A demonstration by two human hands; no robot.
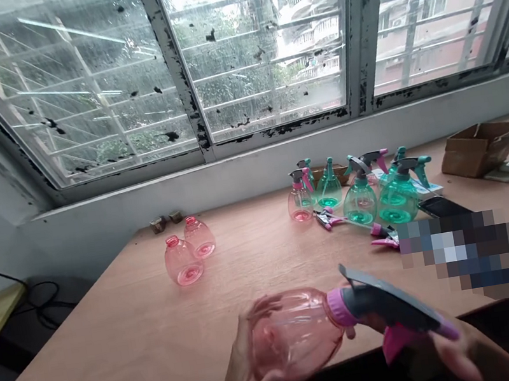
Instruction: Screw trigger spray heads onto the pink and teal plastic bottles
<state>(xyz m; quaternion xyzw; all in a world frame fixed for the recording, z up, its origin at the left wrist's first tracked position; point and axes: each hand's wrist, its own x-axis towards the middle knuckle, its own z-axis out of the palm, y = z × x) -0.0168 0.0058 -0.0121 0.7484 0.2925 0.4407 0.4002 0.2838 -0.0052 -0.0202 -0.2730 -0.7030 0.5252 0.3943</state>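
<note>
Wooden tabletop (pixel 131 358) under a barred window (pixel 256 48). Pink bottle (pixel 301 331) is in the hands at the near edge, on its side, long axis roughly left-right, neck pointing right. Left hand (pixel 246 362) is at the base end, fingers curled round it, thumb on the near side. Right hand (pixel 456 351) is nearer the grey spray head (pixel 386 305), which sits at the neck above the pink collar (pixel 341 307) and slopes down right. Right fingers mostly behind the head, thumb blurred near the nozzle; can't tell if they're pinching. No liquid visible in the bottle. Beyond it, left: two headless pink bottles (pixel 183 263), upright, no liquid seen. Right: green bottles (pixel 396 200) with heads on, loose spray heads (pixel 329 218) beside them. Cardboard box (pixel 466 154) further right, contents not visible.
</note>
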